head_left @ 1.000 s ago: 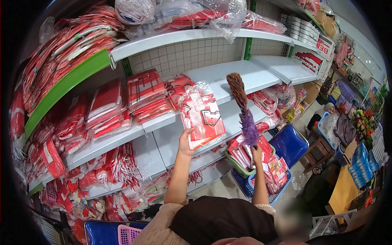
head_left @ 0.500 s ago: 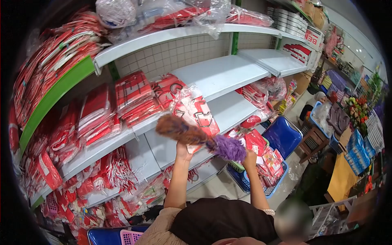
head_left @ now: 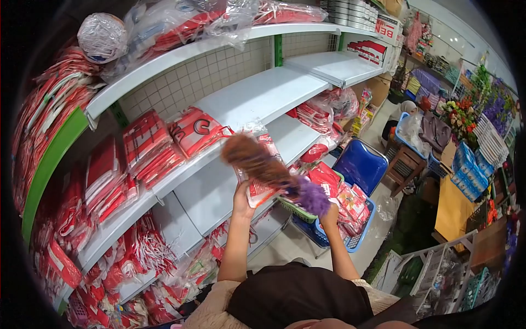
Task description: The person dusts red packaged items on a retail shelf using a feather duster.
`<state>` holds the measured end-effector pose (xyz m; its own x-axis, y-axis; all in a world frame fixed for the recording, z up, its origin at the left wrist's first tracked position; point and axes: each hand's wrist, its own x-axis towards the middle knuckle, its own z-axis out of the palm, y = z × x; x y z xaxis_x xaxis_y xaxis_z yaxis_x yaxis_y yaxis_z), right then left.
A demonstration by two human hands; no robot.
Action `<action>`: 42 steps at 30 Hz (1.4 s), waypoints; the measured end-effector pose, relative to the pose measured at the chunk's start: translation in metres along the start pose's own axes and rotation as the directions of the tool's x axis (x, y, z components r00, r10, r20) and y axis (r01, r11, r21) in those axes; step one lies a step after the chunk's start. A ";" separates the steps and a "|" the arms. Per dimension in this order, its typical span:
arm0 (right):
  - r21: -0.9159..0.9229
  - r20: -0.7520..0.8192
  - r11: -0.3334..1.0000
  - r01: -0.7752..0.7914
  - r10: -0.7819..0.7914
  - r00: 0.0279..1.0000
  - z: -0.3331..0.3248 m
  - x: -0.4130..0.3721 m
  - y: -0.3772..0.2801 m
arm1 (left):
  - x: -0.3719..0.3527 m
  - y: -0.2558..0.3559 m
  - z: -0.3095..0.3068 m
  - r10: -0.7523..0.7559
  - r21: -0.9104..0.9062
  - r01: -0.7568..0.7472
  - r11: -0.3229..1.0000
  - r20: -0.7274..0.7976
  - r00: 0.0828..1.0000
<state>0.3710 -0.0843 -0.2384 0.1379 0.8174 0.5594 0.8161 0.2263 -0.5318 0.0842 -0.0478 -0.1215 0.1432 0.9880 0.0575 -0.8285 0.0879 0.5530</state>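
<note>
A fluffy duster [head_left: 262, 166], brown at its far end and purple near the grip, slants across the middle of the view. My right hand [head_left: 329, 217] is closed round its purple end. Gripped in my left hand [head_left: 241, 200] is a red and white packet in clear plastic [head_left: 257, 194], held up in front of the shelves. The brown part of the duster overlaps the packet and hides much of its face. Behind them, stacked red packets [head_left: 194, 130] lie on the middle shelf [head_left: 246, 107].
A blue chair [head_left: 360, 164] stands to the right, beside a blue basket [head_left: 366, 233] of red packets. Plastic-wrapped goods [head_left: 186, 33] fill the top shelf. Red and white bundles [head_left: 139, 241] crowd the lower shelves at left. Farther right, a person [head_left: 404, 112] is near a wooden stool [head_left: 404, 164].
The view has turned, so the shelves sit farther left. The duster slants more steeply, its brown end blurred by motion. The packet shows narrower and more covered by it. Both hands keep their hold.
</note>
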 end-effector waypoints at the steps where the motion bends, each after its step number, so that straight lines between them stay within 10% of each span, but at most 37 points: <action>1: -0.026 0.020 0.999 -0.037 0.037 0.999 -0.001 0.000 0.002 | 0.002 -0.005 0.004 0.038 0.011 -0.038 0.999 0.008 0.999; 8: 0.039 0.046 0.876 -0.480 0.478 0.877 -0.013 0.007 -0.013 | 0.006 -0.005 0.012 -0.033 -0.023 0.033 0.999 -0.003 0.999; 11: 0.104 -0.131 0.968 -0.230 0.242 0.961 0.014 -0.009 0.017 | 0.015 -0.008 0.006 -0.013 0.007 0.013 1.000 0.014 1.000; 14: 0.087 0.047 0.995 -0.058 0.054 0.997 -0.011 -0.001 -0.020 | 0.014 -0.012 0.008 0.070 -0.056 -0.069 0.996 0.012 0.997; 15: 0.034 0.101 0.999 0.013 -0.017 0.995 -0.012 0.003 -0.020 | 0.015 -0.013 -0.013 -0.043 -0.257 0.114 0.960 0.270 0.962; 17: -0.073 0.190 0.997 -0.036 0.049 0.981 -0.006 0.009 -0.026 | 0.021 -0.017 -0.019 0.062 -0.235 0.016 0.972 0.322 0.945; 21: -0.004 0.154 0.988 -0.154 0.153 0.976 0.021 0.038 -0.025 | 0.008 0.007 0.008 0.026 0.023 -0.023 0.999 -0.104 0.994; 27: 0.282 0.005 0.951 -0.128 0.131 0.991 0.004 0.141 -0.123 | -0.015 0.021 0.002 0.054 -0.011 -0.055 0.998 -0.078 0.995; 31: 0.136 -0.186 0.949 0.285 -0.258 0.948 0.022 0.207 -0.146 | -0.021 0.023 0.000 0.081 0.003 -0.081 0.997 -0.101 0.992; 37: -0.081 0.292 0.988 0.135 -0.106 0.951 0.023 0.261 -0.175 | -0.026 0.019 -0.010 0.079 -0.006 -0.080 0.997 -0.122 0.989; 40: -0.169 -0.379 0.861 0.480 -0.507 0.775 0.001 0.235 -0.196 | -0.029 0.017 -0.018 0.046 -0.033 -0.050 0.998 -0.123 0.991; 42: -0.027 -0.382 0.891 0.454 -0.429 0.819 -0.010 0.203 -0.201 | -0.032 0.018 -0.015 0.057 -0.039 -0.062 0.997 -0.113 0.992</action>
<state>0.2404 0.0313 -0.0114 -0.0228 0.3702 0.9287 0.8046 0.5581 -0.2028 0.0566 -0.0757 -0.1263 0.0335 0.9994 -0.0054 -0.8564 0.0315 0.5153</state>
